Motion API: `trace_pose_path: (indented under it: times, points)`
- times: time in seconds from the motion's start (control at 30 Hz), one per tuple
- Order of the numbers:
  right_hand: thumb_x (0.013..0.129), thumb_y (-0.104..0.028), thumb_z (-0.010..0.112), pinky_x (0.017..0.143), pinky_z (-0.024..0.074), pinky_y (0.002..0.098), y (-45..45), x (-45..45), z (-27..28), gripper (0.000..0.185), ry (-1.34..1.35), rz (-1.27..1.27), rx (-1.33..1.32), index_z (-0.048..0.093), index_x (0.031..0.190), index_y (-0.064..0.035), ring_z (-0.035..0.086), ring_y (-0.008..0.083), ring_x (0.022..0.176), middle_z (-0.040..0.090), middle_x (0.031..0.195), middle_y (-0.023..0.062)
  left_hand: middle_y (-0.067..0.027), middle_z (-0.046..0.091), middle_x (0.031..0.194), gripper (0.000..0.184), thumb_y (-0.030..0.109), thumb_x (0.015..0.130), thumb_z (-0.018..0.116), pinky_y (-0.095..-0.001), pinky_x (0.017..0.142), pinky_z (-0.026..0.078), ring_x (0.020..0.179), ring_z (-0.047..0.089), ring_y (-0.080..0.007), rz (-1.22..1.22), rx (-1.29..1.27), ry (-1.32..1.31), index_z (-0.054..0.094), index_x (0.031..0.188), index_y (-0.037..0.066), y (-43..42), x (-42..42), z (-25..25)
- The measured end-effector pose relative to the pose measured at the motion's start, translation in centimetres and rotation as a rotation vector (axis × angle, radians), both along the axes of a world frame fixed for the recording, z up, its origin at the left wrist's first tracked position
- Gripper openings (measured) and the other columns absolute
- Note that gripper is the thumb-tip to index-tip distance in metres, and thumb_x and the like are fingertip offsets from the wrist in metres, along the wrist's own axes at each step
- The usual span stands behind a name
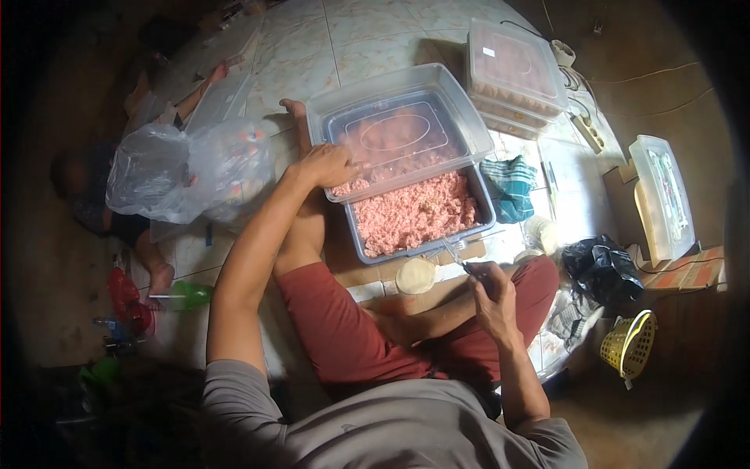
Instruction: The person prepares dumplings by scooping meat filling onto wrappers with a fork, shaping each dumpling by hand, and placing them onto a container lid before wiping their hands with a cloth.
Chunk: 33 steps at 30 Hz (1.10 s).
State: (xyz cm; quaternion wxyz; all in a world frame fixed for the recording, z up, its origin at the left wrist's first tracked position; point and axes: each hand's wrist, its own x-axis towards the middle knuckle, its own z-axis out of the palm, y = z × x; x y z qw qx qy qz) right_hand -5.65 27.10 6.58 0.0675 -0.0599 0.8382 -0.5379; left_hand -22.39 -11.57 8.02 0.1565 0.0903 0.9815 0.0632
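Observation:
Pink minced filling (414,215) lies in a grey-blue tub (490,205) in front of my crossed legs. Over the tub's far part rests a clear plastic container (461,102). My left hand (330,166) is at this container's left edge, fingers bent down over a small lump of the filling (349,187); its fingertips are hard to make out. My right hand (494,293) grips the dark handle of a utensil (455,252), whose pale end points at the tub's near edge. A round pale wrapper (416,275) lies just left of the utensil.
Stacked lidded containers (516,70) stand beyond, near a teal cloth (512,187). Plastic bags (187,168) and another person (94,184) are at left. On the right are a black bag (601,270), a yellow basket (629,344), a standing container (664,195) and a power strip (587,133).

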Motion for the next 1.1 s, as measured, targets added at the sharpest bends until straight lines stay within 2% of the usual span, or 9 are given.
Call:
trace_pose_path:
  times: [0.17,0.23,0.37,0.53,0.73,0.93,1.0,1.07,1.1]
  points:
    - [0.092,-0.003,0.063,0.068,0.0501,0.0363,-0.7,-2.8,-1.6,0.016,0.179,0.067,0.115,0.067,0.107,0.0007,0.064,0.0263,0.075,0.069,0.09,0.016,-0.026,0.071,0.092,0.039,0.041,0.097,0.06,-0.0508,0.085,0.052,0.094,0.068,-0.0443,-0.041,0.11,0.567,0.074,0.1,0.005,0.7,3.4,-0.5]
    - [0.088,-0.002,0.062,0.077,0.0504,0.0464,-1.4,-4.4,-0.3,0.009,0.312,0.114,0.189,0.066,0.097,-0.0018,0.065,0.0423,0.085,0.068,0.093,0.0218,-0.0218,0.071,0.087,0.029,0.031,0.094,0.067,-0.047,0.079,0.053,0.085,0.069,-0.0405,0.168,0.519,0.849,0.073,0.092,0.003,2.8,6.6,1.3]
    - [0.092,-0.008,0.059,0.084,0.0445,0.047,-3.5,-9.5,-1.6,0.008,0.441,0.138,0.629,0.065,0.088,-0.0039,0.066,0.0358,0.081,0.068,0.091,0.0186,-0.011,0.07,0.076,0.019,0.019,0.085,0.079,-0.0333,0.063,0.052,0.067,0.068,-0.0205,0.085,0.775,0.514,0.069,0.077,0.004,9.6,17.0,-0.5]
    - [0.093,-0.019,0.053,0.089,0.0376,0.0482,-8.1,-15.6,-8.9,0.018,0.647,0.271,1.087,0.065,0.087,-0.0085,0.066,0.0277,0.088,0.068,0.09,0.0133,-0.0112,0.07,0.076,0.02,0.021,0.088,0.076,-0.0333,0.063,0.052,0.067,0.067,-0.0186,0.343,1.005,0.271,0.069,0.088,0.002,15.3,23.3,-8.3]
    - [0.091,-0.014,0.05,0.089,0.0379,0.0495,-7.0,-15.1,-6.9,0.017,0.628,0.456,0.74,0.065,0.084,-0.0115,0.066,0.0311,0.074,0.067,0.075,0.0113,-0.0122,0.07,0.084,0.017,0.02,0.09,0.073,-0.0346,0.066,0.054,0.074,0.07,-0.0232,0.407,1.135,0.216,0.067,0.094,0.005,13.5,23.3,-11.3]
    - [0.087,-0.009,0.05,0.087,0.0362,0.0524,-9.7,-14.4,-7.6,0.015,0.663,0.521,0.706,0.065,0.089,-0.0086,0.066,0.0292,0.073,0.068,0.083,0.012,-0.0091,0.062,0.093,0.05,0.014,0.082,0.083,-0.0346,0.063,0.05,0.066,0.058,-0.0178,0.753,0.892,0.994,0.054,0.121,0.005,6.8,15.5,-9.4]
    - [0.089,-0.01,0.047,0.086,0.0356,0.0545,-9.0,-14.2,-9.1,0.018,0.835,0.624,0.533,0.065,0.088,-0.0074,0.066,0.0311,0.074,0.068,0.088,0.0152,-0.0089,0.063,0.095,0.054,0.014,0.08,0.085,-0.0344,0.066,0.05,0.071,0.059,-0.0181,0.768,0.973,0.884,0.053,0.123,0.005,4.8,13.6,-11.6]
    - [0.09,-0.011,0.046,0.086,0.0349,0.0575,-9.3,-15.0,-6.0,0.019,0.526,0.507,0.871,0.065,0.086,-0.0055,0.066,0.0338,0.076,0.067,0.091,0.0185,-0.0087,0.064,0.098,0.058,0.013,0.079,0.086,-0.0342,0.068,0.051,0.075,0.06,-0.0185,0.762,1.046,0.789,0.052,0.125,0.005,3.8,12.5,-12.1]
    - [0.091,-0.012,0.046,0.085,0.0353,0.0547,-9.7,-15.5,-6.3,0.021,0.812,0.225,0.84,0.065,0.084,-0.0079,0.067,0.0318,0.076,0.068,0.088,0.0159,-0.009,0.063,0.098,0.056,0.013,0.081,0.084,-0.0347,0.067,0.051,0.073,0.06,-0.0191,0.762,1.045,0.797,0.051,0.126,0.006,3.6,12.3,-12.1]
